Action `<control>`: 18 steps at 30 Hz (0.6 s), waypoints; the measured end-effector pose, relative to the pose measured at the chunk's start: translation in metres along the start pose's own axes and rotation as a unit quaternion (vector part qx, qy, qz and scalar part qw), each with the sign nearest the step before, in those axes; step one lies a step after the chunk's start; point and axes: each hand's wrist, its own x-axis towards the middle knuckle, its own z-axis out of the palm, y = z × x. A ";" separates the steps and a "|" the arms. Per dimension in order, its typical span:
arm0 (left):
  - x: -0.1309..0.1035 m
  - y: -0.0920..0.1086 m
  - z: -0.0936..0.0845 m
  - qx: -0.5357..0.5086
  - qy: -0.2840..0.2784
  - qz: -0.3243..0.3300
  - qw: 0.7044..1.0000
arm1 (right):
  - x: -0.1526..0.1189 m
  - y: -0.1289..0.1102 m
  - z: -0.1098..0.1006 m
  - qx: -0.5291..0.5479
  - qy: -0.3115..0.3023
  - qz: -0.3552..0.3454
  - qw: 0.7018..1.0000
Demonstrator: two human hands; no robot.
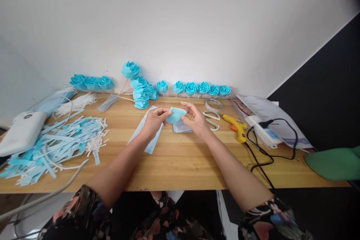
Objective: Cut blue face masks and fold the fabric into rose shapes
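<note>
Both hands meet above the middle of the wooden tabletop [180, 165], pinching one small blue folded piece [176, 115] between them. The left hand [154, 119] has its grip closed on the piece's left edge with thumb and fingertips; the right hand [197, 120] grasps the right edge the same way (its other fingers spread loosely). The piece is lifted just clear of the tabletop, above a flat grey-blue sheet [182, 127] and beside a long blue strip [146, 131]. Scissors [211, 118] and a yellow glue gun [236, 125] lie to the right. Blue paper roses [201, 88] line the wall, and cut blue scraps [56, 146] pile up at left.
</note>
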 end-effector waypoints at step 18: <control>-0.007 -0.008 0.008 0.108 -0.068 0.022 0.992 | -0.001 0.000 0.003 0.044 0.009 0.038 0.998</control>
